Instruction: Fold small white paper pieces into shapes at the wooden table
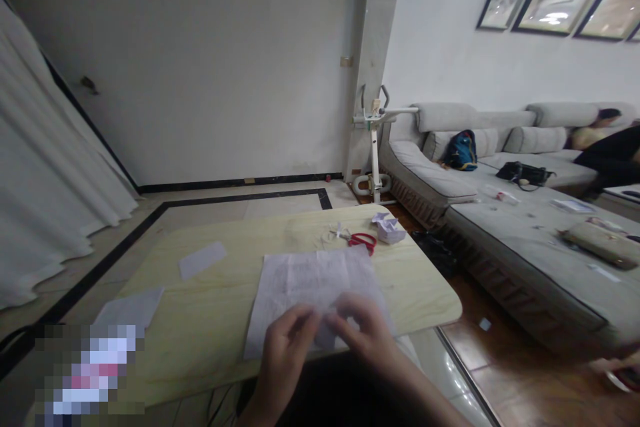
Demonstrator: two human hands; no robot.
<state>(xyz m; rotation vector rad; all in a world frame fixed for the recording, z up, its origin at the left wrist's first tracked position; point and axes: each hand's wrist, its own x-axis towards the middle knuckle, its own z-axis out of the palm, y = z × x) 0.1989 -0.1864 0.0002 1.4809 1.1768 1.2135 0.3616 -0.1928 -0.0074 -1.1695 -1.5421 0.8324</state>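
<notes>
Fingers and thumb pinched, my left hand [289,340] is close to my right hand [364,328] at the table's near edge. Between them is a small piece of pale paper [326,337], mostly covered by the fingertips, so its shape is unclear. Both hands appear to grip it. Beneath them a large creased white sheet [305,273] with faint marks lies flat. Just past its far right corner rest red-handled scissors [364,239], with thin paper scraps [325,238] beside the blades. Folded, crumpled paper [390,229] sits right of the scissors.
On the left of the pale wooden table [210,320] lie a small paper rectangle [203,261] and another white sheet [131,308]. A grey sofa [505,233] with bags stands at right, where a person [607,147] reclines. An exercise machine [374,153] stands behind the table.
</notes>
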